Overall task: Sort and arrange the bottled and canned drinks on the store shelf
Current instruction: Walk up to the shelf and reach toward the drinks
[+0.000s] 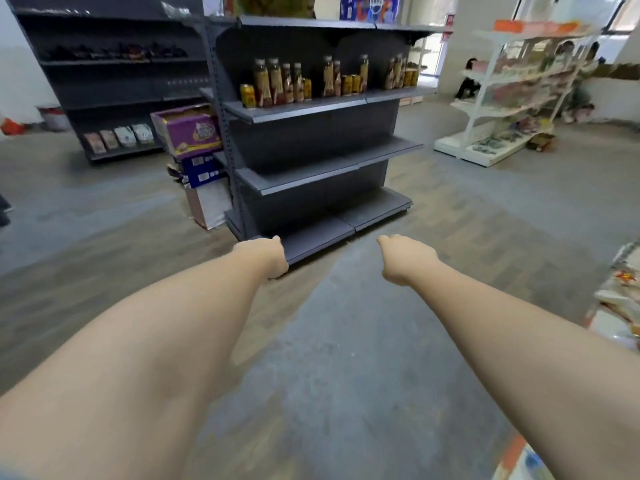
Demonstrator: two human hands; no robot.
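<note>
A dark grey store shelf unit point(311, 109) stands ahead of me. Its upper shelf carries several tall bottles point(266, 84) of amber drink with white caps, mixed with yellow cans point(248, 95). More bottles point(394, 72) cluster at the shelf's right end. The lower shelves are bare. Both my arms stretch forward, well short of the shelf. My left hand point(266, 254) and my right hand point(403, 258) hang with fingers curled under, holding nothing.
Stacked cartons, a purple one point(188, 129) on top, lean at the unit's left side. Another dark shelf point(114, 81) with bagged goods stands at the back left. A white rack point(512, 95) is at the right, with people sitting behind it. Open grey floor lies between me and the shelf.
</note>
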